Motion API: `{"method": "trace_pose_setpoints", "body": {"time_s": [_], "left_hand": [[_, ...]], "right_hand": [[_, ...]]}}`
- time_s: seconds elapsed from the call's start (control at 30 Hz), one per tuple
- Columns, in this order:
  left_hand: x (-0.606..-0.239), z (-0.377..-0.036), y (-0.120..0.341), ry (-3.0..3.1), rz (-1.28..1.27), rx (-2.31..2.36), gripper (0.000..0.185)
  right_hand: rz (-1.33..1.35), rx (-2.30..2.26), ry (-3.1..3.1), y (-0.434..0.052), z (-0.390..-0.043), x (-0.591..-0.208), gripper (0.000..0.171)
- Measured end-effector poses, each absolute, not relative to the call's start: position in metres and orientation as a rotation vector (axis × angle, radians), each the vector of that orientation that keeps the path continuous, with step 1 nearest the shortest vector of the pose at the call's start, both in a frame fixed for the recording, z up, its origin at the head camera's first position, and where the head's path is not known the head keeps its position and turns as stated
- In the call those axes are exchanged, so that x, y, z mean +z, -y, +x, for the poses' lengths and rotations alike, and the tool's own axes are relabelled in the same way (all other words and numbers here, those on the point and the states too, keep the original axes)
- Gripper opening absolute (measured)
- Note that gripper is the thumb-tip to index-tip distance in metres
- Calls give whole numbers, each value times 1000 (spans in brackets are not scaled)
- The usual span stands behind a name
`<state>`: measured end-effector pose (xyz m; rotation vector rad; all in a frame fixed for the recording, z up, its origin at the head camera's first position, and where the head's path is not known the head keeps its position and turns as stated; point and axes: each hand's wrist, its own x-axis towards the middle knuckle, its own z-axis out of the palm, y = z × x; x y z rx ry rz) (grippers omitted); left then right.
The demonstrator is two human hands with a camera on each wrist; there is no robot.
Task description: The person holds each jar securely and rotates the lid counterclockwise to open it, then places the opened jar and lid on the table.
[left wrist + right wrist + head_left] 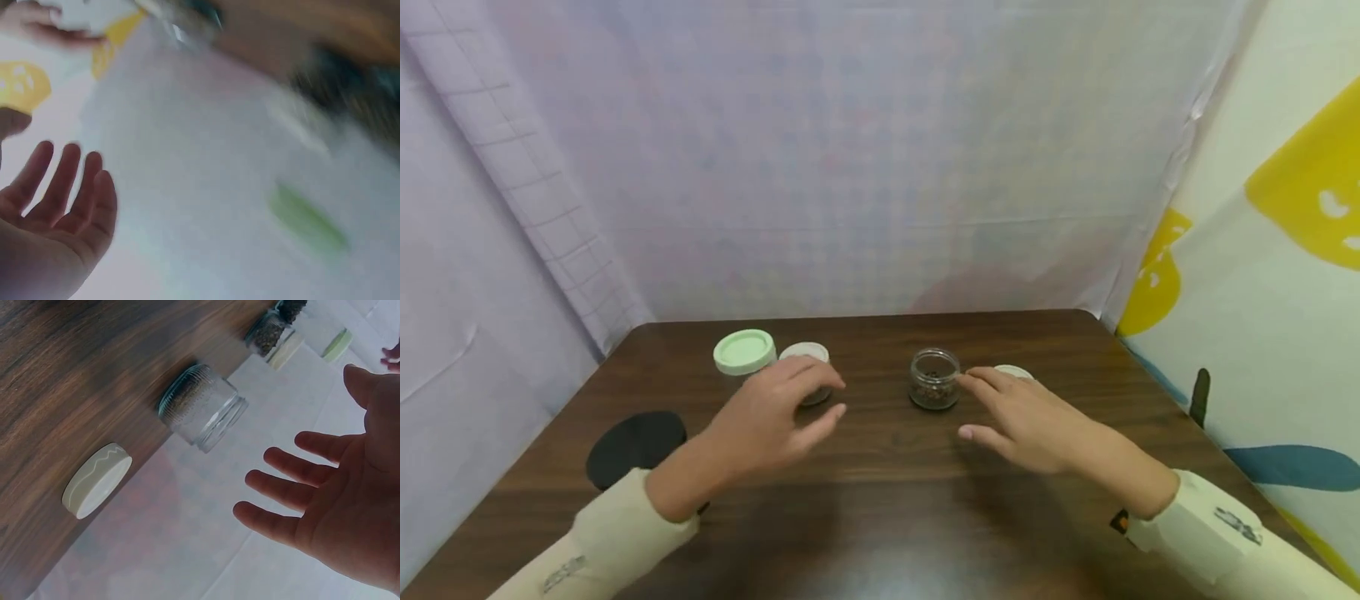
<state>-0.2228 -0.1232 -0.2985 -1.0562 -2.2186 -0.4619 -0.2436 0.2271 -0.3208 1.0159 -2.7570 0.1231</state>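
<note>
An uncovered glass jar with some dark bits in its bottom stands on the table between the two hands. My right hand hovers beside it, fingers spread and holding nothing. In the right wrist view, a whitish lid lies on the wood, apart from the glass jar. My left hand is raised with relaxed fingers, nothing in its grasp. Partly hidden behind it is a smaller jar with a white lid. To that jar's left stands a jar with a pale green lid.
A black round object is at the left of the brown wooden table, near the left forearm. Pale cloth hangs behind the table. On the right is a white cloth with yellow and blue shapes. The left wrist view is blurred.
</note>
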Motion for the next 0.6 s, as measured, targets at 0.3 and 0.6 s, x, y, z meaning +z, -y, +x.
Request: {"method": "trace_pose_setpoints", "body": {"time_s": [0.3,0.6], "left_hand": [[-302,-213,222,2464,-698,-332,72],[-330,-200,285,2841,-553,-527,125]], "right_hand": [[967,134,2786,-236,-242,-325,72],[943,169,2764,-244,-244,-325,69]]}}
